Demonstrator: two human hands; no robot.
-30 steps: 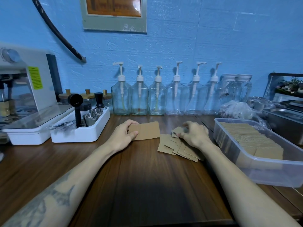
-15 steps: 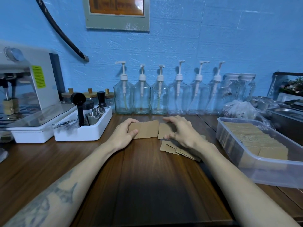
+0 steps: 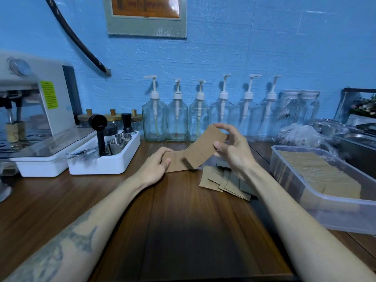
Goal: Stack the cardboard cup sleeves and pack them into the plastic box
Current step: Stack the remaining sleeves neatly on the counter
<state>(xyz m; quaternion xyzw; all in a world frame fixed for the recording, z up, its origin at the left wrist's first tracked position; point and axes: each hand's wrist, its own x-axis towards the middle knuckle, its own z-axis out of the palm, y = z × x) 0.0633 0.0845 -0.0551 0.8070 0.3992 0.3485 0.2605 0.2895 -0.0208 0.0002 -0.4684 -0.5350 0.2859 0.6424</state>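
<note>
My right hand [image 3: 232, 151] pinches one brown cardboard cup sleeve [image 3: 203, 148] by its upper end and holds it tilted in the air. The sleeve's lower end hangs over a flat stack of sleeves [image 3: 177, 163] on the wooden counter. My left hand [image 3: 154, 167] grips that stack at its left edge. A loose heap of several more sleeves [image 3: 221, 180] lies fanned out on the counter under my right wrist. At the right stands the clear plastic box [image 3: 333, 208], filled with a row of packed sleeves.
A white tray with a tamper and steel cups [image 3: 105, 159] sits left of my hands, beside an espresso machine [image 3: 30, 110]. Several glass pump bottles [image 3: 199, 117] line the blue wall. A crumpled plastic bag [image 3: 299, 135] and steel pans [image 3: 358, 143] are at the back right.
My right hand lifted one sleeve off the heap and raised it, carrying it left over the stack. My left hand stayed on the stack.
</note>
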